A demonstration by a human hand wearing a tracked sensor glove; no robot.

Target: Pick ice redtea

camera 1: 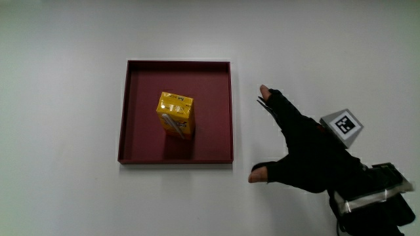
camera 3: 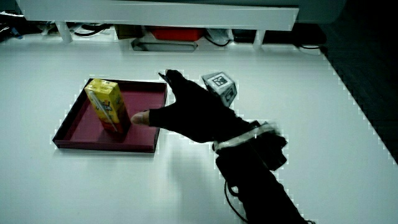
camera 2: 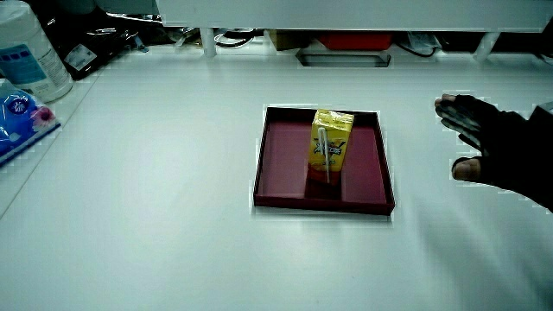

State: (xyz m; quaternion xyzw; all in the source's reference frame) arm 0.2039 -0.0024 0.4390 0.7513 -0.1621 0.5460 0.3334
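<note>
Table (camera 1: pixel 65 183), white, carries a dark red tray (camera 1: pixel 141 151) at mid-frame in the main view. Hand (camera 1: pixel 305 154) is over bare table just beside the tray, fingers spread and thumb out, grasping nothing. Yellow ice redtea carton (camera 1: pixel 175 114) stands upright inside the tray, apart from the hand.

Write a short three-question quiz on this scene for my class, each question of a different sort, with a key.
1. True or false: the hand is holding the carton.
2. Where does the carton stand?
A. on the bare table
B. in the tray
C. on the hand
3. Fill in: the hand is over the table, ______ the tray, with fingers spread.

Key
1. False: the hand holds nothing and is apart from the carton.
2. B: it stands upright in the tray.
3. beside
</note>
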